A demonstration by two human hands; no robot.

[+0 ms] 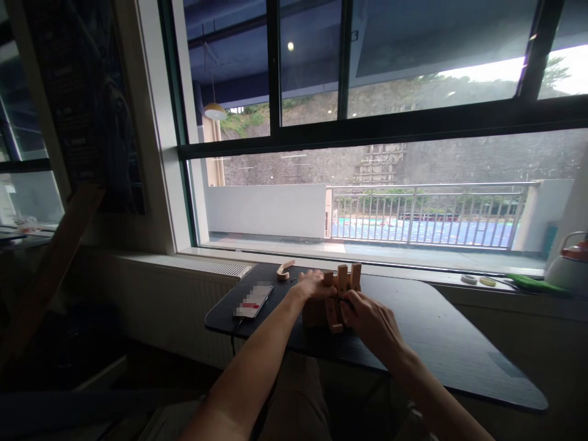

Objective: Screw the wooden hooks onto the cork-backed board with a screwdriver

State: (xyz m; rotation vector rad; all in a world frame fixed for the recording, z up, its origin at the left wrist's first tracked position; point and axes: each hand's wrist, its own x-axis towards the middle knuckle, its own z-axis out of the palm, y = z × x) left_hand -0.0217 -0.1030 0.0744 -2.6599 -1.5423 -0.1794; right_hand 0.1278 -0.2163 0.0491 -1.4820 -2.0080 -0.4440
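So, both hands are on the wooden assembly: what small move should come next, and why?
Probably steady the wooden assembly with the left hand and let the right hand push the front piece in: both hands are on it, and that piece sticks out at the base.

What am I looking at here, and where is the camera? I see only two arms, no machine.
There is no machine: these are a person's two bare hands. The single picture comes from a camera worn on the person's head, looking forward and down, so the arms reach in from below. In front is a dark table under a window. The left hand clasps a wooden build of upright pegs. The right hand touches its near side, but whether it pinches anything is too small to tell. A phone lies to the left, a curved wooden part lies beyond it, and a kettle stands at the far right.
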